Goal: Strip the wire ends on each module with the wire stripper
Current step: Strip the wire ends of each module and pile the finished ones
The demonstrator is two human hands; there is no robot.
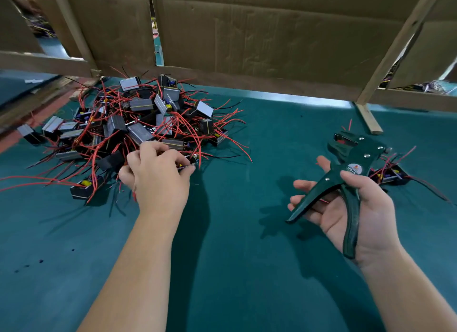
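Note:
A heap of small black modules with red and black wires lies at the left of the green table. My left hand reaches into the heap's near edge, its fingers curled round one module that is mostly hidden under them. My right hand is at the right, palm up, holding the dark green wire stripper. The thumb lies over one handle, the fingers are spread under the other, and the jaws point away from me.
A couple of modules with red wires lie just beyond the stripper at the right. A cardboard wall on a wooden frame closes the far side of the table, with a wooden leg at the right. The green mat stretches between my arms.

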